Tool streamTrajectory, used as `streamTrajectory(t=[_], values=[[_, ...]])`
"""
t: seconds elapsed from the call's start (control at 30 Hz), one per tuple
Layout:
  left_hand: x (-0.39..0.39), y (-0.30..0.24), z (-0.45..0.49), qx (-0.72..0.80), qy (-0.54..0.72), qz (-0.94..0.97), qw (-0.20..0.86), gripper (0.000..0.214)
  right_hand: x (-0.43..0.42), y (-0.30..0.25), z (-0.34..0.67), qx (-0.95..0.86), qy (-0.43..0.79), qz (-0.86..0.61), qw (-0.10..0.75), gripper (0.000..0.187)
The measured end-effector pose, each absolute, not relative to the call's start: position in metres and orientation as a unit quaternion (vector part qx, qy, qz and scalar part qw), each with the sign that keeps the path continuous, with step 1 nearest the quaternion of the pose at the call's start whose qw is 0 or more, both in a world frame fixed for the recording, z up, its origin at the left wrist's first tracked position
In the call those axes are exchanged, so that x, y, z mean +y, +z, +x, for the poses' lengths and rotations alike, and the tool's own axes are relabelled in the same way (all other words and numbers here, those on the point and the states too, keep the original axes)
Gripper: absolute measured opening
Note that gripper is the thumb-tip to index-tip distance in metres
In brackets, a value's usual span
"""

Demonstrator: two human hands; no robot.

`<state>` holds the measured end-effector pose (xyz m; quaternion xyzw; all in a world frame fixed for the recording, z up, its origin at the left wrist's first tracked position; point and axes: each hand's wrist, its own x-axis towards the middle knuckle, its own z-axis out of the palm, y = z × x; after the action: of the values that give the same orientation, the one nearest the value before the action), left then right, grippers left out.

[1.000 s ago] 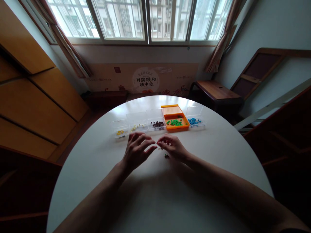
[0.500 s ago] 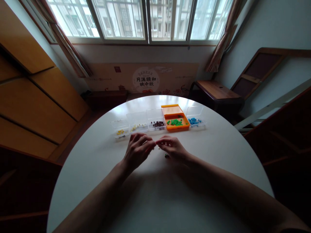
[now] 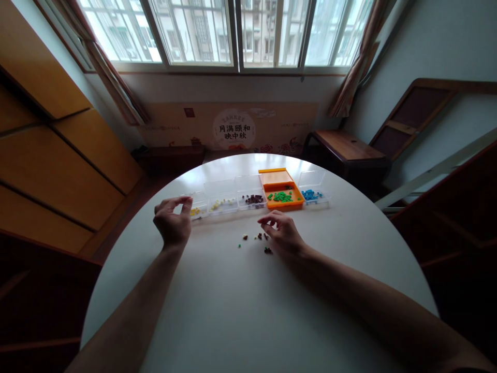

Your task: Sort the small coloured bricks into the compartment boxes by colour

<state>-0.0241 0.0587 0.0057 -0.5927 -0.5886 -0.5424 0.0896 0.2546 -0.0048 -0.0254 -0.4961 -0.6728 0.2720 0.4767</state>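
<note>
My left hand (image 3: 173, 220) is at the small clear box of yellow pieces (image 3: 195, 211), thumb and forefinger drawn together in front of its lid. Whatever lies between those fingertips is too small to make out. Over the table's middle is my right hand (image 3: 283, 231), its fingers curled and thumb near forefinger. I cannot make out what it pinches. Beside and below its fingertips lie small dark brown pieces (image 3: 260, 236), a dark piece with green on it (image 3: 267, 250), another brown piece (image 3: 245, 237) and a tiny green piece (image 3: 239, 246).
Along the far side of the round white table (image 3: 217, 311) stand open boxes: a clear one with pale yellow pieces (image 3: 222, 206), one with dark brown pieces (image 3: 254, 199), an orange box (image 3: 285, 207) with green pieces, and one with blue pieces (image 3: 310, 195). A wooden stool (image 3: 349, 144) stands beyond.
My hands were together at the fingertips and have parted. The left went left to the yellow pieces' box; the right stayed near its place, uncovering the small pieces on the table.
</note>
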Motion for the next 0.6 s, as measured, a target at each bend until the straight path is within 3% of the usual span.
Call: streamTrajectory(t=[0.4, 0.6], values=[[0.042, 0.016, -0.002, -0.501, -0.544, -0.669, 0.069, 0.014, -0.004, -0.023, 0.257, -0.686, 0.239, -0.531, 0.436, 0.02], [0.026, 0.017, 0.02, -0.329, -0.371, -0.866, -0.062, 0.005, -0.004, -0.025, 0.258, -0.689, 0.227, -0.541, 0.425, 0.02]])
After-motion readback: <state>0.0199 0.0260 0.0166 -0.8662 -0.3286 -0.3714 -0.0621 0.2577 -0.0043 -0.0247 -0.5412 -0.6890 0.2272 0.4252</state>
